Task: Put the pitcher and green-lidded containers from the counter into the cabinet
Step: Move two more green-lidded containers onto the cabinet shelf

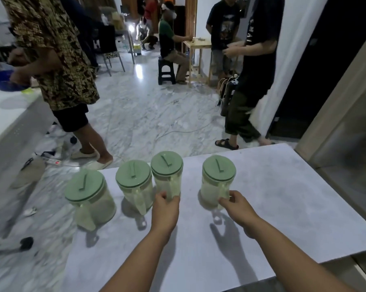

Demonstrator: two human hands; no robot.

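Several clear pitchers with green lids stand in a row near the far edge of the pale counter (283, 207). My left hand (166, 209) grips the handle of the third pitcher (167, 167) from the left. My right hand (235, 204) closes on the handle of the rightmost pitcher (218, 171). Both stand upright on the counter. Two more pitchers are further left: one (133, 175) beside my left hand, and one (84, 185) at the counter's left corner. No cabinet is in view.
Beyond the counter lies a marble floor with cables and clutter. A person in a patterned shirt (58, 60) stands at the left by another counter (7, 114). A person in black (253, 70) walks at the right. A wooden frame (335, 114) borders the right.
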